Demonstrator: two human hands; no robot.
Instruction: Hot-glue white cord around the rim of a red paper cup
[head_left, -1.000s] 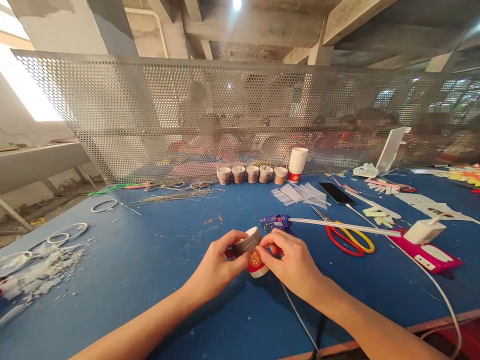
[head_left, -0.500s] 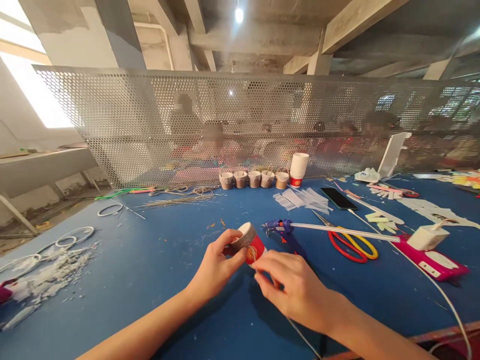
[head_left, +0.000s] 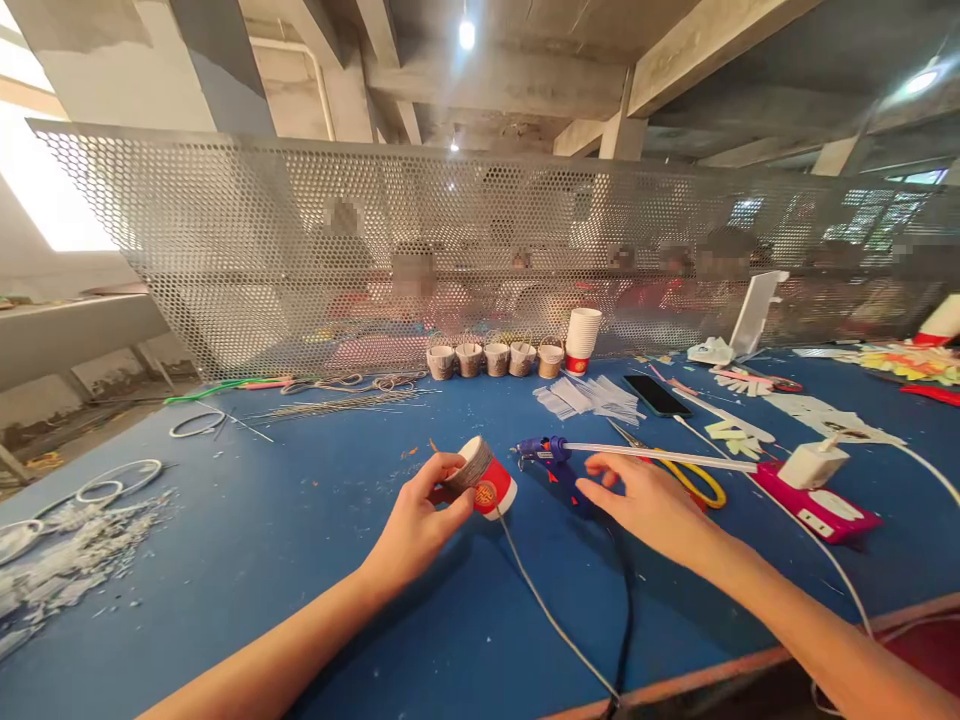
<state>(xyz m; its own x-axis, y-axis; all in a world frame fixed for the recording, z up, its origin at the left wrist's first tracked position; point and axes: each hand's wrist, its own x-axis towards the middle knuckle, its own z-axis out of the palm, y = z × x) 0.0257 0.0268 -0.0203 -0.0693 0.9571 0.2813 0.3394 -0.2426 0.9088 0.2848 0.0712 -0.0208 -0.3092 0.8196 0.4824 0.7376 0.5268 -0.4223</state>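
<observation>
My left hand (head_left: pixel 421 510) grips a red and white paper cup (head_left: pixel 491 487), tilted on its side above the blue table. Grey cord is wound round the cup near its rim, and a loose length of cord (head_left: pixel 536 590) trails from the cup down to the table's front edge. To the right, my right hand (head_left: pixel 637 495) is held with its fingers apart and holds nothing. It is beside the blue glue gun (head_left: pixel 551 460), which lies on the table with a long clear glue stick (head_left: pixel 660 457) in its back. Scissors with yellow handles (head_left: pixel 709 482) are partly hidden behind the right hand.
Along the perforated metal screen (head_left: pixel 255 250) stand several small cord-wrapped cups (head_left: pixel 496 360) and a stack of paper cups (head_left: pixel 583 335). White strips (head_left: pixel 589 397), a phone (head_left: pixel 658 395) and a pink power strip (head_left: pixel 817 508) lie to the right. White scraps (head_left: pixel 82 550) lie at left.
My right hand has let go of the cord by the cup and moved right, towards the glue gun, with its fingers opened. The cord now hangs loose. The view has shifted slightly.
</observation>
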